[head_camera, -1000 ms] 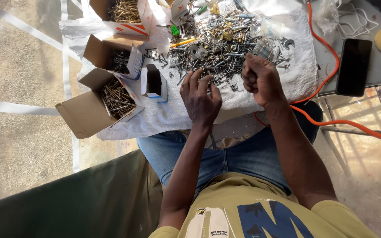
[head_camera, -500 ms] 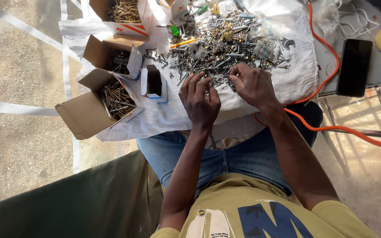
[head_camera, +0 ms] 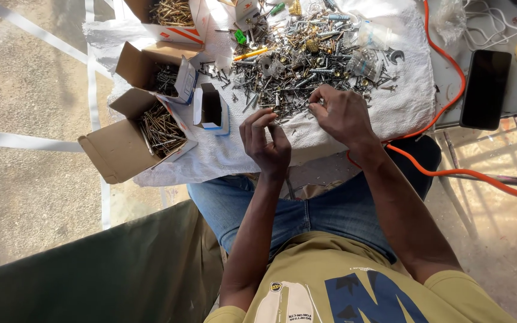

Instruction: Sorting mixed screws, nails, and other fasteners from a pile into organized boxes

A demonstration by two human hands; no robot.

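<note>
A heap of mixed screws, nails and bolts [head_camera: 306, 66] lies on a white towel [head_camera: 402, 101] spread over the table. My left hand [head_camera: 264, 142] hovers over the towel's near edge with the fingers curled in and the fingertips pinched on a small screw. My right hand [head_camera: 343, 115] rests on the near edge of the heap, its fingertips pinched together on a small screw among the loose pieces. The two hands are a short way apart and do not touch.
Left of the heap stand open cardboard boxes: a large one with long nails [head_camera: 151, 128], one with dark screws [head_camera: 160, 75], a small empty white-blue box [head_camera: 212, 109] and another with brass screws [head_camera: 172, 12]. An orange cable [head_camera: 450, 173] and a black phone [head_camera: 484, 88] lie right.
My right hand has shifted slightly left and lowered its fingers onto the heap's near edge. My left hand has barely moved and stays curled.
</note>
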